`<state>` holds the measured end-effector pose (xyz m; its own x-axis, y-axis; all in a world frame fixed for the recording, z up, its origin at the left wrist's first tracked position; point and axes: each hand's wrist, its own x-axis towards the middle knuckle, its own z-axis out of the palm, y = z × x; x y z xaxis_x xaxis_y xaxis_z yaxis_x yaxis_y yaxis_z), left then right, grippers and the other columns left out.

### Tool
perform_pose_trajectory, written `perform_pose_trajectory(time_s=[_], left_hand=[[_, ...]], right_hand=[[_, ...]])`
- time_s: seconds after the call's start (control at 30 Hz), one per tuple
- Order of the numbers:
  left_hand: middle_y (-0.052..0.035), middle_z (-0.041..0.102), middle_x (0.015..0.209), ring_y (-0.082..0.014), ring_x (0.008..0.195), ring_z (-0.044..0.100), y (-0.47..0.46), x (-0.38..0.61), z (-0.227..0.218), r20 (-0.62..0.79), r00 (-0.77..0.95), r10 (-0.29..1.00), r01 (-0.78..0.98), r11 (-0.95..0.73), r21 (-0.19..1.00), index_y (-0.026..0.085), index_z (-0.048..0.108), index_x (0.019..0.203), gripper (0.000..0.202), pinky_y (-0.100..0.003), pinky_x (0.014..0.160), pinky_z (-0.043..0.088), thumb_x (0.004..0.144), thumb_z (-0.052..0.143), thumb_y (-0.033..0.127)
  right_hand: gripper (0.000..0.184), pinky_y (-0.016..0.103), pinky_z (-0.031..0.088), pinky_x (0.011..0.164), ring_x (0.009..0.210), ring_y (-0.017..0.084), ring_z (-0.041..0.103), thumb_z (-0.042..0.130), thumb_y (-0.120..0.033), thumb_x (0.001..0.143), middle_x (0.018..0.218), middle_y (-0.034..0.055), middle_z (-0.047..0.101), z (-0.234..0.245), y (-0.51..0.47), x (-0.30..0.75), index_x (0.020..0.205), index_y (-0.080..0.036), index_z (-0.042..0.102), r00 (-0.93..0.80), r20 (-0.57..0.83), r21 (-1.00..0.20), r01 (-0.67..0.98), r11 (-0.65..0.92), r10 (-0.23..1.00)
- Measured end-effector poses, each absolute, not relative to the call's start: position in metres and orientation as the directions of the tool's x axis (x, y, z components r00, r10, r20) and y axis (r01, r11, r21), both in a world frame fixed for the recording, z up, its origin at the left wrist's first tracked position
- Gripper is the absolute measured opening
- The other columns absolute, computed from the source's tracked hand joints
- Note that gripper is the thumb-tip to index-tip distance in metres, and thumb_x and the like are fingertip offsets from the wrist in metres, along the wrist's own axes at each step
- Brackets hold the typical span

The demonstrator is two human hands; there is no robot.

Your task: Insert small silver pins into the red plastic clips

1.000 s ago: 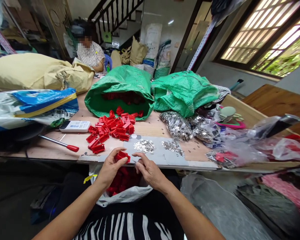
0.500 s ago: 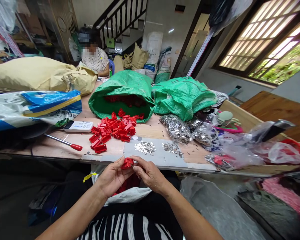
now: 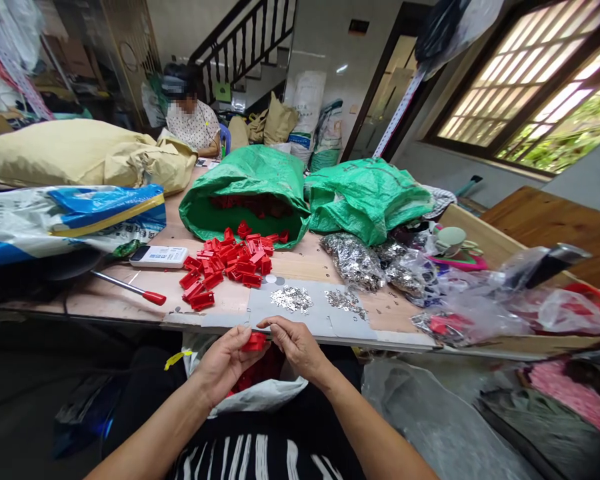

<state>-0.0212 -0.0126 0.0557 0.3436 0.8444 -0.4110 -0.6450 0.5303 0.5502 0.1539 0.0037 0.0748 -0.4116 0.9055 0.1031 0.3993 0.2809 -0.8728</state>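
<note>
My left hand (image 3: pixel 225 363) is closed around a small red plastic clip (image 3: pixel 255 343) just below the table's front edge. My right hand (image 3: pixel 294 345) pinches the same clip from the right, fingertips pressed on its top. Under both hands a plastic bag (image 3: pixel 260 393) with more red clips rests in my lap. A heap of loose red clips (image 3: pixel 225 263) lies on the table ahead. Two small piles of silver metal pieces (image 3: pixel 292 299) sit on a grey sheet (image 3: pixel 325 320) right beyond my hands.
An open green sack (image 3: pixel 245 193) spills red clips; a second green sack (image 3: pixel 367 193) lies to its right. Bags of silver parts (image 3: pixel 355 257), a white remote (image 3: pixel 159 256), a red-handled tool (image 3: pixel 130 289) and big sacks (image 3: pixel 70 157) crowd the table. Another person (image 3: pixel 190 117) sits at the far end.
Both hands dropped from the table edge toward my lap and came together on the red clip, which the left hand alone held a second ago.
</note>
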Motion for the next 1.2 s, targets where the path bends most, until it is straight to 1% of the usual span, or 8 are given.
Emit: perform_pose_trajectory(time_s=[0.1,0.2,0.33,0.47,0.57,0.8,0.93,1.2], left_hand=[[-0.0009,0.068,0.073,-0.0122,0.07,0.062,-0.013,-0.029,0.037,-0.394,0.253,0.883,-0.447,0.468,0.762,0.015,0.062,0.07,0.018,-0.023,0.07,0.046,0.069,0.075,0.027],[0.0013,0.066,0.069,-0.0111,0.066,0.056,-0.011,-0.037,0.018,-0.356,0.139,0.924,-0.26,0.381,0.887,0.016,0.065,0.072,0.023,-0.021,0.064,0.041,0.062,0.079,0.031],[0.0012,0.065,0.072,-0.0124,0.069,0.054,-0.011,-0.043,0.006,-0.34,0.111,0.934,-0.172,0.355,0.919,0.017,0.065,0.071,0.023,-0.022,0.066,0.039,0.062,0.077,0.034],[0.0006,0.066,0.072,-0.0125,0.069,0.053,-0.012,-0.042,0.008,-0.328,0.126,0.936,-0.153,0.345,0.926,0.017,0.064,0.072,0.024,-0.022,0.066,0.038,0.064,0.075,0.036],[0.0,0.066,0.074,-0.0124,0.069,0.053,-0.012,-0.041,0.012,-0.324,0.147,0.935,-0.16,0.346,0.925,0.017,0.063,0.073,0.024,-0.022,0.066,0.038,0.066,0.074,0.037],[-0.0025,0.068,0.078,-0.0141,0.078,0.061,-0.011,-0.039,0.018,-0.343,0.176,0.923,-0.257,0.38,0.889,0.017,0.062,0.077,0.022,-0.024,0.074,0.044,0.071,0.072,0.035],[-0.006,0.07,0.084,-0.0177,0.082,0.066,-0.01,-0.035,0.026,-0.444,0.174,0.879,-0.413,0.475,0.777,0.016,0.06,0.082,0.022,-0.029,0.077,0.049,0.078,0.066,0.038],[-0.0101,0.071,0.081,-0.0155,0.062,0.068,-0.009,-0.03,0.044,-0.53,0.322,0.785,-0.6,0.602,0.527,0.014,0.059,0.099,0.031,-0.022,0.052,0.052,0.087,0.053,0.041]], right_hand=[[0.037,0.021,0.037,0.057,0.055,0.011,0.049,0.034,-0.041,0.097,0.06,-0.0034,0.054,0.068,0.013,0.153,0.109,-0.022,0.063,-0.361,0.111,-0.818,0.496,0.292,0.926],[0.033,0.023,0.042,0.069,0.074,0.014,0.06,0.037,-0.038,0.096,0.083,0.0009,0.066,0.065,0.027,0.151,0.11,-0.024,0.063,-0.337,0.147,-0.713,0.616,0.335,0.93],[0.029,0.028,0.043,0.085,0.101,0.018,0.059,0.044,-0.033,0.093,0.113,0.0046,0.063,0.063,0.052,0.144,0.117,-0.026,0.058,-0.332,0.192,-0.505,0.773,0.384,0.923],[0.04,0.03,0.047,0.081,0.099,0.019,0.06,0.046,-0.024,0.091,0.129,0.0051,0.051,0.062,0.079,0.131,0.131,-0.032,0.046,-0.327,0.108,-0.277,0.897,0.344,0.939],[0.044,0.032,0.047,0.079,0.097,0.02,0.061,0.045,-0.021,0.09,0.131,0.007,0.05,0.062,0.094,0.121,0.132,-0.031,0.043,-0.312,0.051,-0.201,0.927,0.316,0.949],[0.033,0.03,0.046,0.084,0.102,0.02,0.059,0.044,-0.021,0.091,0.117,0.0071,0.06,0.067,0.096,0.117,0.123,-0.023,0.052,-0.348,0.075,-0.227,0.907,0.356,0.935],[0.03,0.027,0.044,0.091,0.106,0.017,0.057,0.049,-0.02,0.089,0.117,0.0048,0.061,0.07,0.078,0.125,0.118,-0.022,0.056,-0.414,0.133,-0.321,0.841,0.434,0.901],[0.029,0.023,0.044,0.089,0.103,0.013,0.058,0.052,-0.012,0.084,0.11,0.0027,0.064,0.079,0.023,0.143,0.11,-0.022,0.06,-0.59,0.165,-0.513,0.633,0.58,0.79]])
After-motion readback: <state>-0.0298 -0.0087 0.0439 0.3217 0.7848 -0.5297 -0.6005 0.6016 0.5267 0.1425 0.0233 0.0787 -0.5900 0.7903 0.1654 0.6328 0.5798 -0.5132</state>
